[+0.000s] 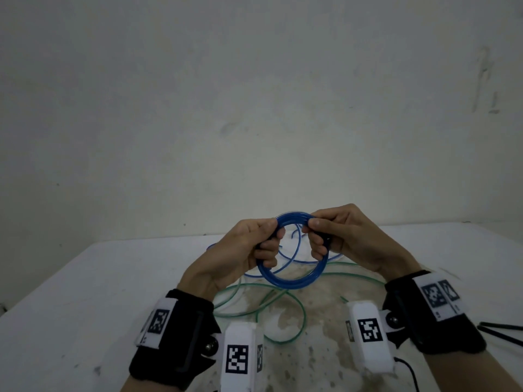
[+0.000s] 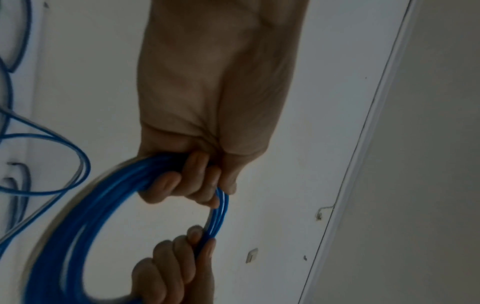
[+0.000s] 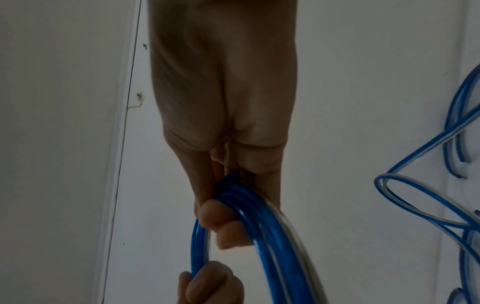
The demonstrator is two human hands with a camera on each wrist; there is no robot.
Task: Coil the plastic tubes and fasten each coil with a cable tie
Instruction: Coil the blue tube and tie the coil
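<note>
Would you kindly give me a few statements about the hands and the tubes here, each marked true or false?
1. Both hands grip the blue coil. True.
2. The green tube is already coiled and tied. False: it lies loose on the table.
3. The left hand rests flat on the table. False: it holds the coil's left side.
4. The right hand holds the coil's right side. True.
5. Black strips lie at the table's right edge. True.

Left hand (image 2: 207,92) fingers (image 2: 166,189) curled round blue tube coil (image 2: 109,205); right hand (image 2: 176,273) grips it too.

White table (image 1: 85,292), loose green tubing (image 1: 283,304)
</note>
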